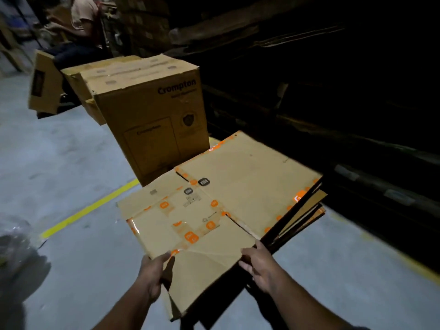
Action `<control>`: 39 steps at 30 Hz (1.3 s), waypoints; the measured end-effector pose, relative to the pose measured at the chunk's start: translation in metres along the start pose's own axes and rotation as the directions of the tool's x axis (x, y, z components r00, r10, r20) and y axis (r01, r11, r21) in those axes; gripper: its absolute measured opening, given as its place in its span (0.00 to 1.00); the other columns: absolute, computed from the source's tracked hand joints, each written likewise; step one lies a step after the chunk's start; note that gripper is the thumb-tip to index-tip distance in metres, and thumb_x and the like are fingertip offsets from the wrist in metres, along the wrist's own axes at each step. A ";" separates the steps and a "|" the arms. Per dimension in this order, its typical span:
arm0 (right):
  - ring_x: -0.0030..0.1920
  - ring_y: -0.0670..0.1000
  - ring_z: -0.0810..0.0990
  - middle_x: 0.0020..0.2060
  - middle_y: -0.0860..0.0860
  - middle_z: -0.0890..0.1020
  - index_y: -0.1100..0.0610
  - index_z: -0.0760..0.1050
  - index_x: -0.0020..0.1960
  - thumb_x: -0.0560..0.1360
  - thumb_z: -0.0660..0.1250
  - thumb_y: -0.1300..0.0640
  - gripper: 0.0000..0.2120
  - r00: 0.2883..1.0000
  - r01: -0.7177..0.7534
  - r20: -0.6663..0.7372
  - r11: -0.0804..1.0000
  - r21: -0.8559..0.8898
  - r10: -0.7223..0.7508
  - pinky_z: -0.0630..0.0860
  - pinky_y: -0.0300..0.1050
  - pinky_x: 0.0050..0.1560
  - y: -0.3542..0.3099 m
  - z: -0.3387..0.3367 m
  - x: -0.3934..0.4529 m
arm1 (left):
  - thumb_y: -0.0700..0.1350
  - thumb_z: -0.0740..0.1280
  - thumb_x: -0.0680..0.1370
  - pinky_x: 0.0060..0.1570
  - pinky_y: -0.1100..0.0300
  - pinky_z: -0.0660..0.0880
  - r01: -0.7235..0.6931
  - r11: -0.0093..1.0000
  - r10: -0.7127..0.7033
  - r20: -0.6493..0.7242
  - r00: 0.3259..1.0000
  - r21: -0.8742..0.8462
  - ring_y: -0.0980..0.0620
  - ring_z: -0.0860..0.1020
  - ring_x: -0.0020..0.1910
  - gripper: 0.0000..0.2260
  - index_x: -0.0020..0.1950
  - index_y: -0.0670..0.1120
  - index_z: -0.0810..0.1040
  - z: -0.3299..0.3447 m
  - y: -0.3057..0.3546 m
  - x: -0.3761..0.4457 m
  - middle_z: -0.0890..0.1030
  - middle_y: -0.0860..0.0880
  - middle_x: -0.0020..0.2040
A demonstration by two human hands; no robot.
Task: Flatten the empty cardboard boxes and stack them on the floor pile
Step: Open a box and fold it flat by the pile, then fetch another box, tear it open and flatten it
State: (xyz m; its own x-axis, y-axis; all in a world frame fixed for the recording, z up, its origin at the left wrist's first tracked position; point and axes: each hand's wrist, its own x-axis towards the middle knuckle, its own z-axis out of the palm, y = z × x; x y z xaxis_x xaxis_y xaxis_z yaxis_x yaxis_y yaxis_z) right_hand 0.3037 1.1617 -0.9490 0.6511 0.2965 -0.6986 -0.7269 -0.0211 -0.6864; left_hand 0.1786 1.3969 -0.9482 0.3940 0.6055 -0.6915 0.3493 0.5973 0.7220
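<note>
Dim warehouse aisle w/ a grey concrete floor (71,163), a yellow floor line (92,207) running diagonally, and very dark racking on the right where little can be made out. The flattened box (214,206) is held low over the floor pile (302,217), a few flat sheets fanned out at the right edge beneath it; whether it already rests on them or hangs just above can't be told. The left hand (154,272) grips the near-left edge, thumb on top and fingers curled under; the right hand (259,265) pinches the near-right edge, fingers wrapped round the rim. Risks, as a judgement: the near flap is creased and torn, so it could fold or rip further under load and spoil the flat lie; the pile's sheets are splayed, not squared, so a sheet set down off-centre may slide off toward the racking; poor light makes alignment harder; loose orange tape (210,225) might snag. The upright Crompton box (152,110) stands just behind the pile, still unflattened, w/ another open carton (45,89) beyond it beside a seated person (81,25). Readable text: "Crompton" in dark letters on the upright box, smaller print below illegible; the flat box carries "mi" logos, two dark badges and repeated orange ones on the tape. A clear plastic bag (16,236) lies at far left.
</note>
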 end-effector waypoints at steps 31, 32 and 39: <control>0.46 0.48 0.81 0.47 0.53 0.82 0.53 0.77 0.53 0.80 0.62 0.63 0.08 0.641 0.573 -0.498 0.796 -0.197 -0.584 0.79 0.42 0.44 -0.036 -0.269 -0.376 | 0.42 0.67 0.82 0.41 0.59 0.76 -0.652 0.726 0.222 0.823 0.523 0.218 0.51 0.82 0.44 0.11 0.64 0.42 0.76 0.266 -0.097 -0.411 0.83 0.46 0.50; 0.44 0.48 0.81 0.45 0.53 0.82 0.53 0.77 0.52 0.80 0.62 0.63 0.08 0.613 0.587 -0.532 0.788 -0.187 -0.584 0.79 0.42 0.43 -0.036 -0.287 -0.392 | 0.42 0.67 0.82 0.44 0.57 0.78 -0.662 0.721 0.210 0.844 0.493 0.207 0.50 0.83 0.47 0.11 0.64 0.43 0.76 0.276 -0.110 -0.432 0.84 0.46 0.51; 0.43 0.45 0.82 0.43 0.50 0.83 0.55 0.79 0.54 0.81 0.62 0.61 0.07 0.466 0.646 -0.725 0.755 -0.112 -0.507 0.81 0.43 0.46 -0.006 -0.409 -0.502 | 0.43 0.67 0.82 0.53 0.54 0.80 -0.697 0.704 0.082 0.958 0.273 0.138 0.50 0.84 0.52 0.11 0.65 0.45 0.77 0.340 -0.207 -0.587 0.85 0.47 0.52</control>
State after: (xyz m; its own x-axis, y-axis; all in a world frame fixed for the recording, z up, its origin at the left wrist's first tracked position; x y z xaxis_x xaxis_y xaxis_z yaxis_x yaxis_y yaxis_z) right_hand 0.0701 0.6229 -0.6769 0.8304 -0.5432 -0.1240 -0.1033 0.0687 -0.9923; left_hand 0.1642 0.7386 -0.6833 0.9512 -0.2896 -0.1064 0.0886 -0.0740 0.9933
